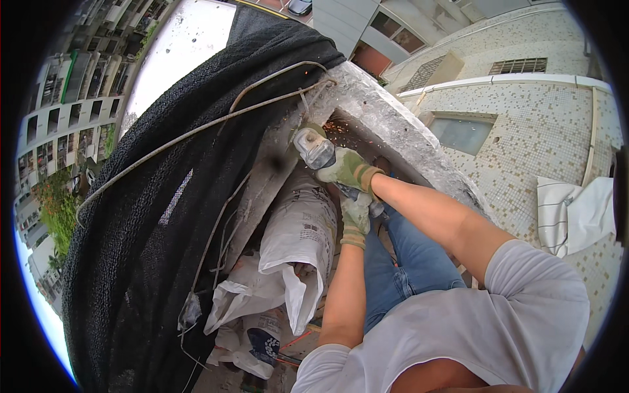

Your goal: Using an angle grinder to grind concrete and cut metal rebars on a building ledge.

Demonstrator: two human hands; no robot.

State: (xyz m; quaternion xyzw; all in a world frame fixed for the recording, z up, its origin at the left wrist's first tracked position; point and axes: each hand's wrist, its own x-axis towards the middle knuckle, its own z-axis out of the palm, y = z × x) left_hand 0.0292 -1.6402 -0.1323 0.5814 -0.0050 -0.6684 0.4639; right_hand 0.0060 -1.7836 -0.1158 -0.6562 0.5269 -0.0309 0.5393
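An angle grinder [316, 149] with a scuffed grey metal head is held in both my gloved hands. My right hand [346, 169], in a pale green and tan glove, is closed round its body just behind the head. Nearer to me, my left hand [356, 215] is wrapped round the rear part of the same tool. Orange sparks [348, 133] fly off beside the head, along the inner face of a rough concrete ledge [386, 105]. The cutting disc is mostly hidden, so its exact contact point cannot be seen. Bent steel rods [190, 134] stick out just beyond the grinder.
Black mesh netting [157, 216] drapes over the left side, with thin wires [216, 245] hanging in front. White woven sacks [303, 219] lie below the grinder, close to my legs. A tiled wall [524, 131] stands at the right, with white sheeting [576, 213] against it.
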